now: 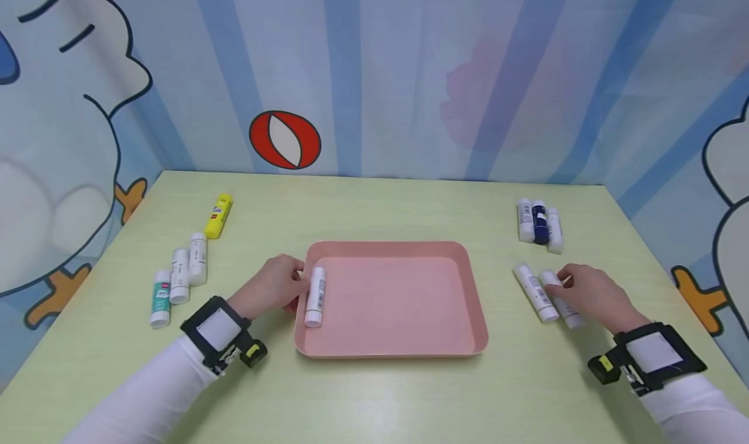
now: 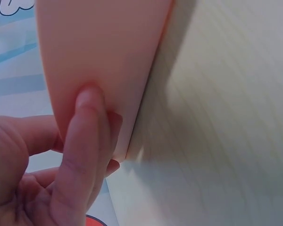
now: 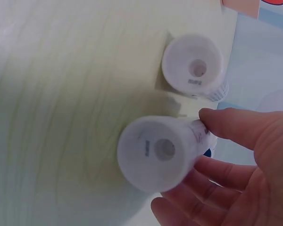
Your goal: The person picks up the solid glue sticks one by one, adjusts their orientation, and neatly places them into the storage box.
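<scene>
My left hand [image 1: 272, 287] holds the left side of a pink tray [image 1: 398, 301]. In the left wrist view, its fingers press the tray's outer wall [image 2: 99, 42] and a digit passes behind the rim. Inside the tray, along its left wall, lies a white glue stick [image 1: 316, 296]. To the right of the tray, my right hand [image 1: 597, 296] pinches a second white glue stick [image 3: 151, 153] between thumb and fingers, partly covering it. Close beside that one, a third white glue stick [image 1: 536, 292] lies on the table.
On the left lie a yellow glue stick [image 1: 219, 216], two white ones [image 1: 198, 259] and a teal-and-white one [image 1: 160, 299]. At the back right, a dark blue glue stick [image 1: 539, 223] lies between two white ones [image 1: 525, 220]. A patterned curtain [image 1: 398, 73] hangs behind the table [image 1: 374, 398].
</scene>
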Available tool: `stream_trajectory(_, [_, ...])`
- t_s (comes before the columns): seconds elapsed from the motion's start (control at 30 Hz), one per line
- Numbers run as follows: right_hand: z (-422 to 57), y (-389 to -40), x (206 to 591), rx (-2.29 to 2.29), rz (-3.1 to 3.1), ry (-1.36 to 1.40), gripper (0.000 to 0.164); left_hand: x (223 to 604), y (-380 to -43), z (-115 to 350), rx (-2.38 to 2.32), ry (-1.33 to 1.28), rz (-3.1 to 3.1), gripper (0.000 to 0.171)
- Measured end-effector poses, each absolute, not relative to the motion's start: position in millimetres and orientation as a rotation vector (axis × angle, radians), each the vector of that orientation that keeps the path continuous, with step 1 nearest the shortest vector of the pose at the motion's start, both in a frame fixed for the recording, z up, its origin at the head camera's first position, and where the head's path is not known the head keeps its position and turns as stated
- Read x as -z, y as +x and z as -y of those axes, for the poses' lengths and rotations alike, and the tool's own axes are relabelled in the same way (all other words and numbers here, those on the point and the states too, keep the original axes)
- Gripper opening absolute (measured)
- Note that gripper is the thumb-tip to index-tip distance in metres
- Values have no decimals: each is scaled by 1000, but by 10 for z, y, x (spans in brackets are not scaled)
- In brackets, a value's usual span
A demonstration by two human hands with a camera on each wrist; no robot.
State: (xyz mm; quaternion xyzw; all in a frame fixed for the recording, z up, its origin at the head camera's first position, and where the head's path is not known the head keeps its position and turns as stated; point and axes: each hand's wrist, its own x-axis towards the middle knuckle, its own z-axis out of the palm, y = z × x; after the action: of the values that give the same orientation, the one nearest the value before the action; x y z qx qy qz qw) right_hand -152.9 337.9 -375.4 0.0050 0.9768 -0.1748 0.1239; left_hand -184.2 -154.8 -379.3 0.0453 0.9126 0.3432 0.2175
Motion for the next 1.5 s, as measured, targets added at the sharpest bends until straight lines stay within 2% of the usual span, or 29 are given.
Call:
stream_trajectory(0.23, [-3380, -1539, 3750, 512, -2852, 18, 47, 3777, -1851, 1541, -969, 130, -2524, 14])
stream_trajectory(1.0, [-3414, -1650, 3521, 528, -2884, -10, 47, 3761, -1816, 1534, -956, 115, -2520, 16])
stream_trajectory(1.27, [-3110, -1748, 3316, 561, -2910, -60, 47, 3768, -1820, 1542, -961, 106, -2516, 17])
stream_trajectory(1.5, [-2620, -1820, 3224, 694, -2916, -161, 45, 3756, -1820, 1548, -967, 99, -2518, 16])
